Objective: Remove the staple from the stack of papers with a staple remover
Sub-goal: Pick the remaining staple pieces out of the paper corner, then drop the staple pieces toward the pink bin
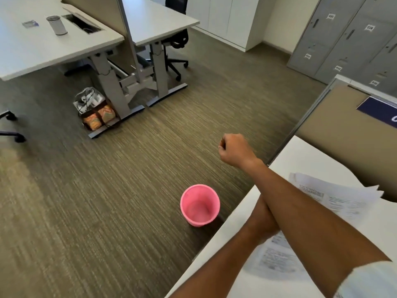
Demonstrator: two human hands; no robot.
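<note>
Nearest, left hand [263, 222] pressed on the stack of papers [341, 201] on the white desk [300, 155], fingers hidden under the crossing right forearm, grip impossible to judge; further out, right hand [235, 150] over the carpet beyond the pink bin [200, 204], fingers curled closed, contents unseen.
</note>
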